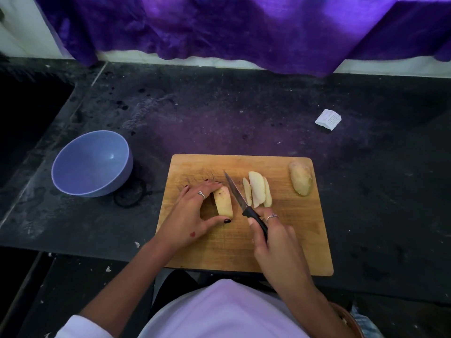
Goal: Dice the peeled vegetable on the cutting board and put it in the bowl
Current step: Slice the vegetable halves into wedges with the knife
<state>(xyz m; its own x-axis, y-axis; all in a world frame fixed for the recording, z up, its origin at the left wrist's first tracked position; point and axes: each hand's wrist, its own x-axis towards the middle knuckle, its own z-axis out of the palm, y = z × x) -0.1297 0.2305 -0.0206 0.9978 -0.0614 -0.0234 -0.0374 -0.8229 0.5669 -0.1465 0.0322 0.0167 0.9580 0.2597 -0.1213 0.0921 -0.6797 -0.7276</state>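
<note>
Left hand: the left hand (192, 213) is down on the rectangular wooden cutting board (288, 245), fingers arched over and thumb tucked against a pale peeled potato chunk (223, 201), pinning it in place.
Right hand: the right hand (273, 237) is wrapped round the black handle of a small kitchen knife (244, 203), a ring showing on one finger.
Knife: blade angled up and to the left, its edge just beside the held chunk's right side, tip pointing to the board's far side.
Cut pieces: a cluster of pale potato slices (258, 192) leans together right of the blade.
Whole potato: one more pale yellowish potato (301, 178) lies near the board's far right corner.
Bowl: a round lavender-blue bowl (92, 163) sits on the dark speckled stone counter (219, 118), left of the board, nothing in it.
Extras: a small folded white paper (328, 119) lies far right on the counter; purple cloth (244, 28) hangs behind.
</note>
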